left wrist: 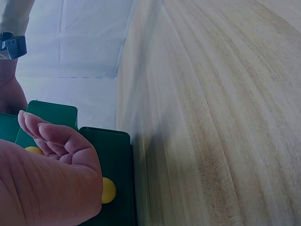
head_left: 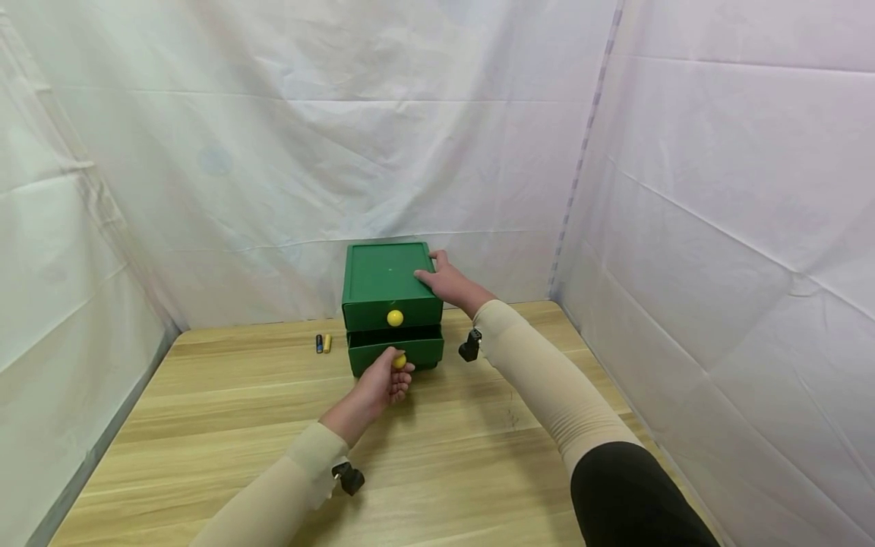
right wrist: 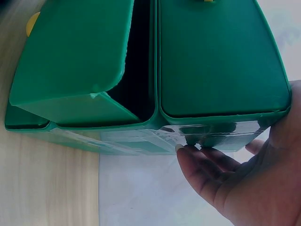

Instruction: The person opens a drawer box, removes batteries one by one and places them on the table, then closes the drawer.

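Note:
A green drawer cabinet (head_left: 390, 272) with yellow knobs stands toward the back of the table. Its middle drawer (head_left: 425, 349) is pulled partly out, while the top drawer (head_left: 369, 314) sits closed. My left hand (head_left: 379, 382) pinches the pulled-out drawer's yellow knob (head_left: 399, 362), with the other fingers curled beneath. Below it, the bottom drawer's knob (left wrist: 108, 190) shows beside the wrist in the left wrist view. My right hand (head_left: 456, 286) rests on the cabinet's right upper edge, thumb on top and relaxed fingers (right wrist: 200, 172) along the side. The drawer's inside is dark.
Two small batteries, one dark (head_left: 319, 343) and one golden (head_left: 327, 343), lie left of the cabinet. The wooden table (head_left: 239, 403) is enclosed by white cloth walls (head_left: 307, 152) at the back and both sides.

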Motion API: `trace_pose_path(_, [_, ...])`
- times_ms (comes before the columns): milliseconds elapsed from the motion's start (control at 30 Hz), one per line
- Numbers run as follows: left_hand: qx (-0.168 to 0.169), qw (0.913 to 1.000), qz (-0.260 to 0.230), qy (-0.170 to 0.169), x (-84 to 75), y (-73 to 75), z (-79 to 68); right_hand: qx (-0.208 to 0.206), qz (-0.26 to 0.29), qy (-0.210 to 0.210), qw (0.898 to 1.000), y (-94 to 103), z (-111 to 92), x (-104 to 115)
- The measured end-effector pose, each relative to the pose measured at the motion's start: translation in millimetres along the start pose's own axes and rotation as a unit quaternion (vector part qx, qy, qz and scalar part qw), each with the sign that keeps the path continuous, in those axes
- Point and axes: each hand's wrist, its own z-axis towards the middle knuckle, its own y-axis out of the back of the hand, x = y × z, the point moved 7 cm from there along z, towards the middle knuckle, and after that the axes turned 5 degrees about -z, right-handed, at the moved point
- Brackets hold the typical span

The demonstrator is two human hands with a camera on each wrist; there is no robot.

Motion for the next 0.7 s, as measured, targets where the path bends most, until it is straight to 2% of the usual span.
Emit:
trace_pose_path(333, [-0.002,0.9999,0.010,-0.002,0.7,-0.1,-1.2,0.008,-0.002,-0.017,1.000,0.6,1.8,-1.3])
trace_pose_path(700, [0.007,0.9997,0.022,0.001,1.2,0.3,-1.0,0.008,0.008,-0.001,1.000,0.6,-2.6,1.4])
